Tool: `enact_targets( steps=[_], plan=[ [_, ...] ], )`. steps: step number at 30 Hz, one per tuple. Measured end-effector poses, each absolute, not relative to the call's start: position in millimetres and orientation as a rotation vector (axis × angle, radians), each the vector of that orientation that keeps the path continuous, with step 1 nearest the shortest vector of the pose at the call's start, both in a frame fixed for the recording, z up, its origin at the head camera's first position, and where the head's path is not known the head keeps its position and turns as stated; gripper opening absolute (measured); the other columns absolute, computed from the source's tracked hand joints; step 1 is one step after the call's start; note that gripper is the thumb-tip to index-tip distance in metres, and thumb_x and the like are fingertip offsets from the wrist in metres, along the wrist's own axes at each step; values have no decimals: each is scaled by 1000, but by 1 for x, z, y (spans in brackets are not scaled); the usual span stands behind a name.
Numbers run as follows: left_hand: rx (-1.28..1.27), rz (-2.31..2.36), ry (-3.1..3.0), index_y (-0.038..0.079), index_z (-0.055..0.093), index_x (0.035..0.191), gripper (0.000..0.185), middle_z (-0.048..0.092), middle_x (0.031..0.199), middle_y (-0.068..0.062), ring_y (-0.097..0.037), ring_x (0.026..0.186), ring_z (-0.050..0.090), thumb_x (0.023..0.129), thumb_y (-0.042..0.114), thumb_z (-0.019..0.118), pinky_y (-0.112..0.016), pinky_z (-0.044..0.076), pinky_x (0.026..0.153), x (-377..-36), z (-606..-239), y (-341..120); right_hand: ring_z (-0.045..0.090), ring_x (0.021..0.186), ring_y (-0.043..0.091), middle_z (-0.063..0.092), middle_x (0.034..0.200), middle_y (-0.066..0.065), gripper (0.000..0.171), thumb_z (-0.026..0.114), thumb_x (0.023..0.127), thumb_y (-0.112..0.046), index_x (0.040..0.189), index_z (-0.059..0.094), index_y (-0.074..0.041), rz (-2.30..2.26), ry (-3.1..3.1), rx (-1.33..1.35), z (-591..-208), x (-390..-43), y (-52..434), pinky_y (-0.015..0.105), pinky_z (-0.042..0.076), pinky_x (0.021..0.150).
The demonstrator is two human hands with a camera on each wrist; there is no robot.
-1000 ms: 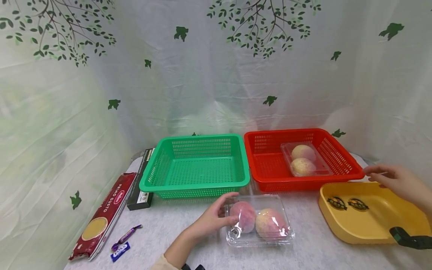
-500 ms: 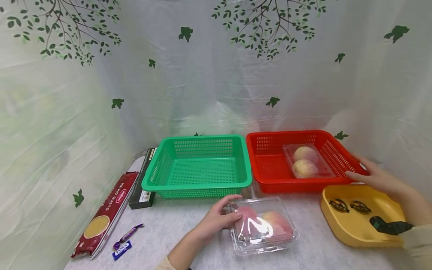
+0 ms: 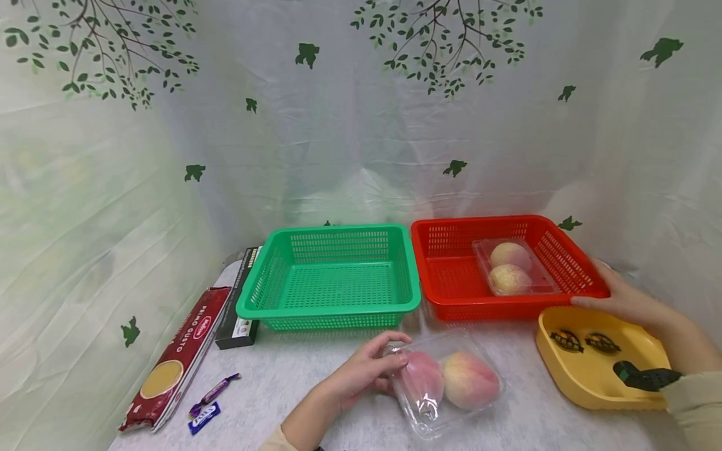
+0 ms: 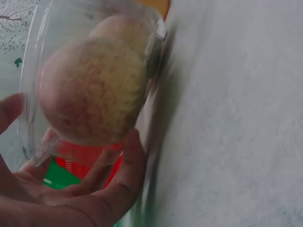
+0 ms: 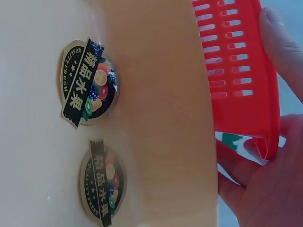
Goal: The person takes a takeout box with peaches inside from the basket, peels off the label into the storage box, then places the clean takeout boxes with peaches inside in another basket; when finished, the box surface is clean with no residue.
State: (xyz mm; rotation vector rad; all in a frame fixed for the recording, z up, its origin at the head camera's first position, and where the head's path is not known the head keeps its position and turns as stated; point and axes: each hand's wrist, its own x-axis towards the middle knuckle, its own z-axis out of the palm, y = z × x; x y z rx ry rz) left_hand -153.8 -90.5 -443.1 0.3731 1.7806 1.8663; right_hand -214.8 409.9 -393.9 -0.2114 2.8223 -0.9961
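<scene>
The left hand (image 3: 361,371) reached in from the lower edge of the head view, forearm angled up and to the right, its grip curled round the left end of a clear clamshell of peaches (image 3: 448,385); the thumb lay over the top of the lid and the fingers (image 4: 113,161) cupped beneath, as the left wrist view showed; the clamshell was tilted, its left end raised in the hand and its right end low at the tabletop (image 3: 316,369), just in front of the green basket (image 3: 333,279) and the red basket (image 3: 451,275); two pinkish peaches sat side by side inside it.

The right hand (image 3: 617,297) stretched in from the right, sleeve at the frame's edge, and held the near right corner of the red basket; the right wrist view showed its grip pinching the red rim, one finger (image 5: 281,47) on one side of it and the other fingers on the other; the yellow tray (image 3: 586,376) lay directly below that wrist, just beside the basket; a second clamshell of peaches (image 3: 513,269) lay inside the red basket toward its right side, well apart from the left hand's pack.
</scene>
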Motion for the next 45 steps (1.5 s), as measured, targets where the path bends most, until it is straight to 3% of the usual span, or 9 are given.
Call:
enact_targets(
  steps=[5, 11, 18, 27, 30, 37, 45],
  plan=[
    [379, 1856, 1707, 11, 49, 138, 48, 55, 116, -9, -22, 95, 61, 94, 20, 63, -46, 60, 74, -149, -441, -87, 24, 125, 59, 3, 156, 41, 103, 59, 96, -44, 158, -14, -6, -962, 2831, -185, -393, -215, 408, 72, 40, 89],
    [327, 1871, 1679, 18, 53, 138, 43, 62, 122, -8, -20, 100, 64, 96, 27, 59, -40, 59, 73, -146, -441, -83, 24, 125, 59, 3, 156, 40, 102, 60, 96, -44, 159, -12, -8, -980, 2835, -192, -395, -216, 406, 70, 41, 87],
    [312, 1912, 1643, 16, 58, 140, 44, 67, 124, -3, -16, 94, 67, 96, 23, 58, -36, 59, 70, -141, -439, -83, 21, 128, 60, -2, 158, 38, 101, 60, 97, -43, 159, -12, -11, -1036, 2817, -210, -399, -217, 403, 73, 38, 89],
    [297, 1989, 1619, 20, 53, 145, 48, 60, 130, -1, -15, 87, 63, 97, 27, 56, -28, 57, 69, -138, -397, -86, 21, 126, 61, -2, 158, 39, 100, 61, 97, -40, 159, -10, -8, -1027, 2842, -250, -406, -213, 405, 72, 40, 87],
    [297, 2042, 1607, 20, 50, 147, 49, 59, 130, -3, -17, 91, 62, 99, 27, 54, -30, 57, 70, -144, -378, -85, 21, 126, 61, -2, 157, 39, 99, 60, 97, -40, 159, -10, -7, -1024, 2843, -239, -406, -212, 406, 71, 41, 87],
    [274, 2165, 1673, 23, 51, 143, 40, 46, 147, -5, -31, 117, 59, 105, 27, 44, -44, 58, 86, -171, -339, -71, 17, 125, 62, -8, 157, 40, 98, 57, 99, -40, 158, -13, -8, -1023, 2838, -224, -403, -212, 407, 71, 39, 87],
    [144, 2325, 1766, 29, 62, 132, 31, 54, 139, 0, -30, 112, 60, 102, 29, 53, -48, 58, 83, -210, -322, -34, 14, 126, 63, -10, 157, 40, 98, 57, 99, -40, 158, -15, -8, -1032, 2829, -208, -399, -211, 409, 72, 37, 88]
  ],
)
